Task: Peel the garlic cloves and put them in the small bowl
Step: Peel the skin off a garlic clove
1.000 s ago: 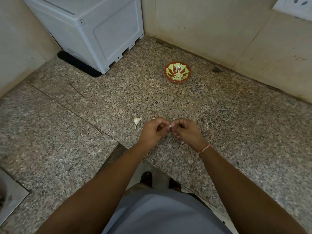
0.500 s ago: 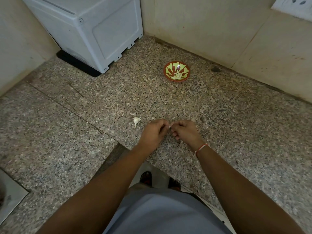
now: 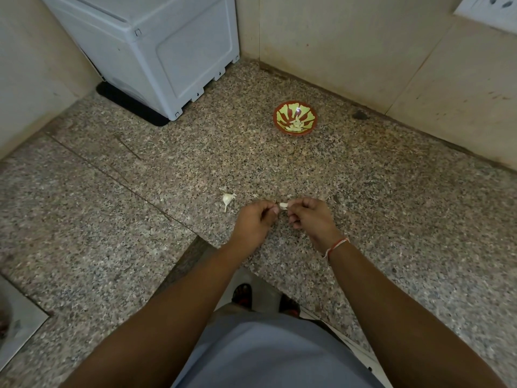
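Note:
A small white garlic clove (image 3: pixel 284 205) shows between my two hands above the granite counter. My right hand (image 3: pixel 312 219) pinches it with thumb and forefinger. My left hand (image 3: pixel 256 221) has its fingers curled, with the fingertips at the clove's other end. A small red and green bowl (image 3: pixel 295 118) stands farther back, holding several pale peeled cloves. To the left of my hands a garlic piece with its stem (image 3: pixel 227 198) lies on the counter.
A white appliance (image 3: pixel 156 49) on a black mat stands at the back left corner. Tiled walls close off the back and left. The counter's front edge has a notch near my body, with sandalled feet (image 3: pixel 243 295) below. A metal sink edge (image 3: pixel 16 331) sits far left.
My hands have drawn slightly apart, so more of the clove shows between them. The bowl and the garlic piece on the counter lie as before.

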